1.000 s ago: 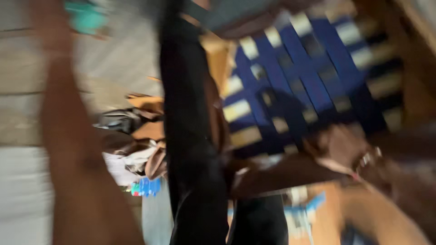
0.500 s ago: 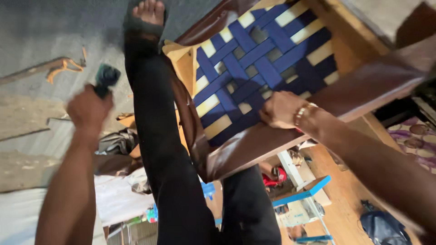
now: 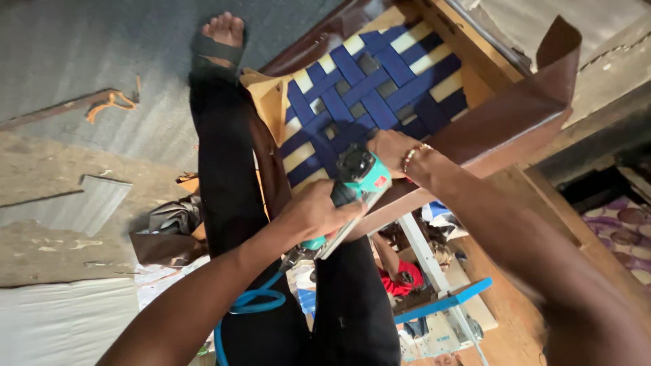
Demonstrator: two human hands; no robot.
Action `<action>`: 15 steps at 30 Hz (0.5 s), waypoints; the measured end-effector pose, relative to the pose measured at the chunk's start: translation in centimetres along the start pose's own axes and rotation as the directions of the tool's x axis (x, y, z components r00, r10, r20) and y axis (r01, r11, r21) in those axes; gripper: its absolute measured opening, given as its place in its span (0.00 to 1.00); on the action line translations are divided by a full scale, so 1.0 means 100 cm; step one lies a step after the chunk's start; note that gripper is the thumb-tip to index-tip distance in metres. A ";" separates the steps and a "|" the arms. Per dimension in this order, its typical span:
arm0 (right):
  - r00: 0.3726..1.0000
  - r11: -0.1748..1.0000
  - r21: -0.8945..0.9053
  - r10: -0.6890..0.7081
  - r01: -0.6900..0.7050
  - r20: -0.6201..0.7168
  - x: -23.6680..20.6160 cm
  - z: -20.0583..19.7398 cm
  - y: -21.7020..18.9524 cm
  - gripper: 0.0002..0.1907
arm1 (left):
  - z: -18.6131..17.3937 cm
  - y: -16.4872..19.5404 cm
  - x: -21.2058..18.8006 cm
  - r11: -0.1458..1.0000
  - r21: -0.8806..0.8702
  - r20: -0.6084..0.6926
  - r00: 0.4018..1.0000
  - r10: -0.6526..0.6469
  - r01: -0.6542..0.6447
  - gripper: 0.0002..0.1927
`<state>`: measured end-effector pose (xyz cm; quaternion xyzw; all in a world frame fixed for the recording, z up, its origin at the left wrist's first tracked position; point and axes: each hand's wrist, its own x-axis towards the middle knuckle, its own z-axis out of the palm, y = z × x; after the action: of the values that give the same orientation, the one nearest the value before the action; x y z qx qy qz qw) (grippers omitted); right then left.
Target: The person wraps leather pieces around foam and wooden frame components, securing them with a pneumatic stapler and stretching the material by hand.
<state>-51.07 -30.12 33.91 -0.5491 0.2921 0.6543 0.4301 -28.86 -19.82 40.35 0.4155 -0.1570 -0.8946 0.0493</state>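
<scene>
Head view:
Left hand (image 3: 317,211): fingers wrapped fully around the grip of a teal pneumatic staple gun (image 3: 356,184), holding it firmly.
Staple gun: its nose is tilted up toward the near brown edge of the chair frame (image 3: 515,118), close by the right hand; whether the nose touches the frame cannot be told.
Air hose (image 3: 252,301): blue, looping down from the base of the gun along the left forearm toward the bottom edge of the picture.
Right hand (image 3: 395,150): fingers closed over the near edge of the frame, pressing the brown covering down; a beaded bracelet sits on the wrist.
Chair frame: tilted, its underside facing up, with brown covering folded over the edge and standing up at the far right corner.
Webbing (image 3: 369,91): blue and cream straps woven in a lattice across the frame's opening.
Legs (image 3: 227,176): in black trousers, one stretched along the left side of the frame, bare foot in a sandal at the top.
Floor (image 3: 81,81): grey, with scraps of material and a board to the left.
</scene>
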 end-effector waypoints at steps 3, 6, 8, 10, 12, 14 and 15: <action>0.998 0.997 0.067 0.044 -0.047 0.055 -0.002 -0.001 -0.001 0.13 | -0.002 0.008 0.001 1.000 0.000 -0.043 0.999 -0.009 0.009 0.20; 1.000 0.990 0.140 0.017 -0.014 -0.024 -0.003 -0.003 -0.005 0.11 | 0.000 0.003 0.004 0.998 0.069 -0.087 0.996 -0.009 0.015 0.22; 0.991 0.994 0.035 -0.102 0.106 -0.092 -0.005 -0.006 -0.008 0.12 | 0.004 -0.007 0.004 0.998 0.061 -0.123 0.992 -0.012 0.020 0.22; 0.999 0.999 0.039 -0.022 0.021 0.035 -0.008 -0.008 -0.010 0.12 | 0.006 -0.017 -0.001 0.998 -0.011 -0.157 0.986 0.053 -0.056 0.18; 0.999 0.999 0.025 -0.023 0.022 0.048 -0.010 -0.010 -0.012 0.11 | 0.003 -0.021 -0.009 1.000 -0.015 -0.134 0.991 0.025 -0.027 0.18; 0.991 0.991 -0.045 -0.130 0.128 -0.033 -0.011 -0.011 -0.013 0.15 | -0.002 -0.021 -0.019 0.994 0.020 -0.086 0.991 -0.105 0.107 0.22; 0.991 0.990 -0.051 -0.131 0.129 -0.042 -0.012 -0.011 -0.014 0.15 | -0.006 -0.020 -0.022 0.996 0.033 -0.097 0.992 -0.080 0.083 0.23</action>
<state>-49.31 -30.71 34.92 -0.5916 0.2495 0.6192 0.4519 -26.89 -17.57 41.00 0.4646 -0.1540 -0.8719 0.0124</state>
